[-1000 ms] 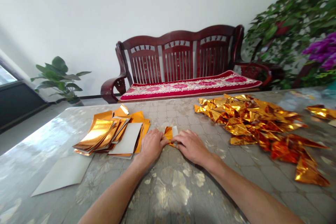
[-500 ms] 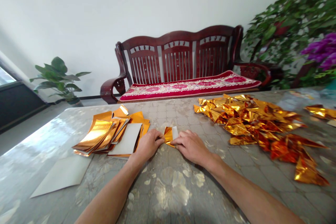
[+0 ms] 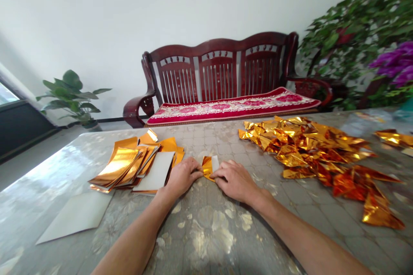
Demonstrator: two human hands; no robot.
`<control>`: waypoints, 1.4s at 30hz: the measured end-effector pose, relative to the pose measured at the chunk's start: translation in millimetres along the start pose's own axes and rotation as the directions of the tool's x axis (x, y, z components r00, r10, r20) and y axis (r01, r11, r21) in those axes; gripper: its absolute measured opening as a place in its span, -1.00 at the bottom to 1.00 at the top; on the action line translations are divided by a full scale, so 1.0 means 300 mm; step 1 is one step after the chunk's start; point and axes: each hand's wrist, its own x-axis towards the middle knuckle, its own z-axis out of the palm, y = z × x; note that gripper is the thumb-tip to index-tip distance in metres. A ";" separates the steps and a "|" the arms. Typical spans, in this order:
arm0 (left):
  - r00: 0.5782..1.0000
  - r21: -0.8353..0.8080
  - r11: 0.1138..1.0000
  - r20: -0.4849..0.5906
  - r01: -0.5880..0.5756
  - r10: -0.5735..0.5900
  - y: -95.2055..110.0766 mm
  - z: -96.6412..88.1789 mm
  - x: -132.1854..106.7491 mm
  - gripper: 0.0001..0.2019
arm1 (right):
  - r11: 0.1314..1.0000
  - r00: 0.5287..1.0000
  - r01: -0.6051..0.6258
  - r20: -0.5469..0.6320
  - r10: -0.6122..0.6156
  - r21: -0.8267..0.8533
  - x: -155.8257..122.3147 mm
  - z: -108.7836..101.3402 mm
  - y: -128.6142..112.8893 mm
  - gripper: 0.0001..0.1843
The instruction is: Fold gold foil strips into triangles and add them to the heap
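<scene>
Between my hands, on the patterned tabletop (image 3: 206, 227), lies a partly folded sheet of gold foil paper (image 3: 207, 166) with a strip of its pale side showing at the right. My left hand (image 3: 185, 176) pinches its left edge, fingers closed. On the opposite edge, the closed fingers of my right hand (image 3: 232, 179) grip the paper near its lower right corner. Close by my left hand is a loose stack of flat gold foil sheets (image 3: 121, 165), one turned with its whitish back (image 3: 157, 172) up. To the right spreads a heap of folded gold foil pieces (image 3: 303, 146).
A single pale sheet (image 3: 75, 217) lies at the table's left. Clear plastic (image 3: 368, 122) sits at the far right. Beyond the table stand a dark wooden bench (image 3: 217, 73) with a red floral cover (image 3: 232, 107), a potted plant (image 3: 72, 96) and tall leafy greenery (image 3: 348, 38).
Hardly anything differs. Both hands stay on the folded foil paper in nearly the same place, and the stack and heap are unmoved.
</scene>
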 end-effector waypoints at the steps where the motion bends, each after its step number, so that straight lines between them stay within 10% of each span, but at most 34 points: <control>1: 1.000 0.016 1.000 -0.003 -0.013 0.013 0.000 0.001 0.001 -0.87 | 1.000 1.000 -0.001 -0.005 0.001 0.001 0.000 0.001 -0.001 -0.73; 32: 0.980 0.087 0.977 -0.001 0.197 -0.198 0.031 0.018 0.016 -0.87 | 0.992 0.996 -0.070 -0.045 0.075 0.102 -0.001 0.025 0.012 -0.83; 42: 0.999 0.011 0.999 -0.024 -0.045 0.045 0.062 0.061 -0.009 -0.78 | 0.990 0.996 -0.076 -0.033 0.080 0.116 -0.004 0.030 0.012 -0.79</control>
